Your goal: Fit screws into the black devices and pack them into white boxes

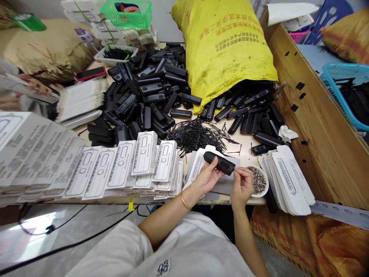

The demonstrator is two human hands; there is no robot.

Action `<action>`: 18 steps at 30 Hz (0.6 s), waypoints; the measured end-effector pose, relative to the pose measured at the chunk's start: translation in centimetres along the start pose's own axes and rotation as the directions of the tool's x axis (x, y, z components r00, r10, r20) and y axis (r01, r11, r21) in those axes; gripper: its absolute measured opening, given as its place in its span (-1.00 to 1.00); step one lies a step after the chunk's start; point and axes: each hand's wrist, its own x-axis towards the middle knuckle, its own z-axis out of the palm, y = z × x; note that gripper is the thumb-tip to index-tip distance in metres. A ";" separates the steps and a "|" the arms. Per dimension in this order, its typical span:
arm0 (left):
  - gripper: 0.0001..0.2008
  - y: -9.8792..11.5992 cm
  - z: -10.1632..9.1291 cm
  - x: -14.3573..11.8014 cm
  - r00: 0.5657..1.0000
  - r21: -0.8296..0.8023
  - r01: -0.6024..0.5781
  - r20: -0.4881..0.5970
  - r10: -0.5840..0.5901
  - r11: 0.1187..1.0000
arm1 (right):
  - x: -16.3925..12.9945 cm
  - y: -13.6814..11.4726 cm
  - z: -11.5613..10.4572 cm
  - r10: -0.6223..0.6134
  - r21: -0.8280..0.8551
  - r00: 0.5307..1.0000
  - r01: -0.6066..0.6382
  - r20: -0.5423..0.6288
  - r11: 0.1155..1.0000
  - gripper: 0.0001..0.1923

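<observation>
Held in my left hand [206, 178] is a long black plastic case [219, 163] with rounded ends, thumb on top and fingers beneath. My right hand [242, 187] is closed in a pinch at the case's right end; whatever sits between its fingertips is too small to make out. Just right of that hand stands a white bowl [266, 189] full of small shiny metal pieces [258, 179]. Under the case lie a white printed box [197, 165] and a grey sheet [223, 185]. Behind them spreads a heap of thin black sticks [198, 134].
White printed boxes [145, 154] line the table's front left. Many black cases [152, 88] are piled behind, some spilling from a yellow sack [227, 46]. Flat white cartons [291, 181] stand at right beside a wooden board [319, 111]. Another person's hand [39, 86] shows at far left.
</observation>
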 end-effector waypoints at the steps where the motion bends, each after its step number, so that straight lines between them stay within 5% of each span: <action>1: -0.75 -0.1 -0.1 0.0 1.000 0.004 -0.006 0.001 0.005 1.000 | 0.0 0.1 0.0 -0.029 -0.009 1.000 0.029 -0.003 1.000 -0.91; 6: -0.73 0.3 -0.1 -0.3 1.000 0.033 -0.007 0.008 0.006 0.999 | -0.1 0.4 -0.2 -0.159 -0.082 0.987 0.161 0.026 0.984 -0.91; 8: -0.69 0.7 0.2 -0.9 0.999 0.050 -0.045 0.024 0.043 0.998 | -0.1 0.4 -0.4 -0.109 -0.046 0.993 0.111 0.048 0.993 -0.90; 11: -0.63 0.8 0.2 -1.9 0.959 0.194 -0.256 0.171 0.224 0.947 | 0.0 0.4 -0.9 0.063 0.079 0.998 -0.065 0.027 0.995 -0.82; 13: -0.65 0.3 -0.2 -2.0 0.879 0.418 -0.433 0.394 0.269 0.798 | 0.4 0.5 -1.5 0.160 0.159 0.984 -0.146 -0.075 0.976 -0.78; 15: -0.70 -0.7 -0.9 -1.2 0.810 0.625 -0.552 0.559 0.177 0.552 | 1.1 0.6 -2.1 0.196 0.193 0.964 -0.161 -0.178 0.968 -0.80; 18: -0.69 -2.1 -1.2 0.9 0.843 0.798 -0.538 0.515 0.155 0.272 | 2.4 0.3 -3.0 0.128 0.109 0.971 -0.107 -0.201 0.988 -0.82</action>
